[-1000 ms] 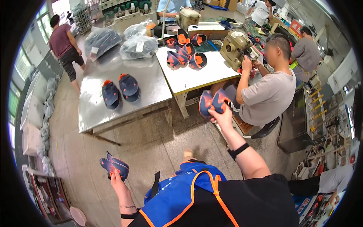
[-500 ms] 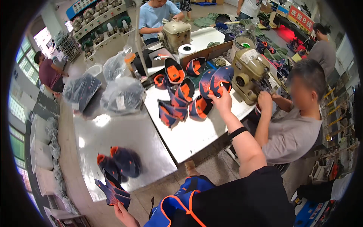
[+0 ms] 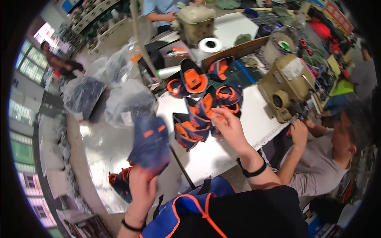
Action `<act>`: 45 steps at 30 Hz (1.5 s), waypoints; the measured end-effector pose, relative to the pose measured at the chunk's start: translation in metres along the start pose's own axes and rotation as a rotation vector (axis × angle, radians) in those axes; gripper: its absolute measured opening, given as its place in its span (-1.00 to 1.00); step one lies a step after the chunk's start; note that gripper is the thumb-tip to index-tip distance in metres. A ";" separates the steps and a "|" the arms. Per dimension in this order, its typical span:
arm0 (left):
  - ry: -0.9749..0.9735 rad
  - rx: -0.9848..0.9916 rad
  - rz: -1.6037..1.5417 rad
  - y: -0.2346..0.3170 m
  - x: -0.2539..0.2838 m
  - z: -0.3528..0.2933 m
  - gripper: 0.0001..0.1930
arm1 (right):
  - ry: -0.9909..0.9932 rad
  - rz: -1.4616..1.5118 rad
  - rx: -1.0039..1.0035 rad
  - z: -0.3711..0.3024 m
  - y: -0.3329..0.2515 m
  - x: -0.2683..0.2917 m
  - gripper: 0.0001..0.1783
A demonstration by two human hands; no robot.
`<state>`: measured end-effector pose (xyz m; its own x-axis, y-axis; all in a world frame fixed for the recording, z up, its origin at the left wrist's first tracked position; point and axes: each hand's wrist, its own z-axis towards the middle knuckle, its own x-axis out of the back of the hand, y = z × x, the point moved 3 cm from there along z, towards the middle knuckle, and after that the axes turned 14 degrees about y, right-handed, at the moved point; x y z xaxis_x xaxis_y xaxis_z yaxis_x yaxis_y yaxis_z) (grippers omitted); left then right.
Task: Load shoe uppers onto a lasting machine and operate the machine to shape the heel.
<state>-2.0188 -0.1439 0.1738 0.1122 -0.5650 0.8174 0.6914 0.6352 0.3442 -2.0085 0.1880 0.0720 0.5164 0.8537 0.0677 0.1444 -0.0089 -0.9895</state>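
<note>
My left hand (image 3: 142, 184) is closed on navy shoe uppers (image 3: 149, 139) with orange marks, raised above the metal table and smeared by motion; how many it holds I cannot tell. My right hand (image 3: 230, 129), fingers loosely bent and apart, hovers at the near side of a cluster of navy-and-orange shoe uppers (image 3: 194, 126) on the white table. Nothing shows in its fingers. Just beyond it, a pair of uppers (image 3: 229, 96) rests on the cluster. More dark uppers (image 3: 119, 182) stand on the metal table, partly hidden behind my left forearm.
Plastic-wrapped bundles (image 3: 129, 103) sit on the metal table (image 3: 105, 158). At right, a co-worker (image 3: 317, 154) works at a beige sewing machine (image 3: 287, 85). A white thread cone (image 3: 209, 47) and another beige machine (image 3: 194, 23) stand at the back, by a second person.
My right hand has let go of the pair of uppers, now lying on the cluster, and drawn nearer. The left hand has risen and moved right with its uppers. The view has shifted.
</note>
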 end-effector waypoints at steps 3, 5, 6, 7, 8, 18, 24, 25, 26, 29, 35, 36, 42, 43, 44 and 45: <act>-0.038 -0.309 -0.049 0.027 -0.045 0.067 -0.77 | -0.343 0.561 -0.209 -0.013 -0.015 -0.024 -0.09; -0.043 -0.397 -0.089 0.040 -0.070 0.087 -0.79 | -0.261 0.576 -0.150 -0.018 -0.017 -0.046 -0.32; -0.023 -0.409 -0.097 0.043 -0.081 0.094 -0.77 | -0.203 0.563 -0.167 -0.020 -0.019 -0.052 -0.40; -0.056 -0.366 -0.147 0.043 -0.086 0.099 -0.73 | -0.142 0.809 -0.273 -0.024 -0.017 -0.057 -0.46; -0.086 -0.330 -0.200 0.041 -0.092 0.106 -0.68 | -0.078 1.054 -0.369 -0.024 -0.016 -0.058 -0.52; -0.017 0.072 -0.118 -0.043 -0.073 0.057 -0.67 | 1.034 0.331 0.516 0.227 -0.050 0.145 -0.56; 0.058 0.209 0.066 -0.091 -0.051 -0.008 -0.74 | 0.934 -0.096 0.328 0.349 -0.096 0.215 -0.58; -0.002 0.301 0.104 -0.083 -0.039 -0.005 -0.67 | 0.847 0.087 0.342 0.348 -0.101 0.190 -0.65; -0.061 0.367 0.121 -0.075 -0.035 0.001 -0.60 | 0.917 0.119 0.547 0.344 -0.106 0.192 -0.70; 0.032 0.402 0.142 -0.091 -0.035 -0.023 -0.66 | 0.845 0.344 0.703 0.267 -0.119 0.110 -0.85; 0.100 0.403 0.250 -0.159 -0.042 -0.073 -0.69 | 0.369 0.273 0.448 0.066 -0.022 -0.029 -0.87; 0.087 0.398 0.251 -0.161 -0.038 -0.074 -0.69 | 0.265 0.242 0.307 0.034 -0.003 -0.048 -0.85; 0.369 0.962 0.108 -0.283 0.002 -0.203 -0.67 | -0.263 0.098 0.146 -0.080 0.042 -0.128 -0.88; 0.583 1.253 -0.324 -0.297 -0.010 -0.203 -0.75 | -0.288 0.102 0.054 -0.087 0.037 -0.131 -0.86; 0.390 1.140 -0.440 -0.320 -0.008 -0.208 -0.76 | -0.240 0.031 0.097 -0.093 0.033 -0.138 -0.86; 0.547 0.845 0.008 -0.340 0.001 -0.242 -0.73 | -0.336 0.083 -0.030 -0.099 0.028 -0.143 -0.89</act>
<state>-2.0815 -0.4880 -0.0544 0.5736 -0.5883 0.5700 -0.0197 0.6857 0.7276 -1.9943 0.0139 0.0471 0.2217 0.9731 -0.0631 0.1406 -0.0960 -0.9854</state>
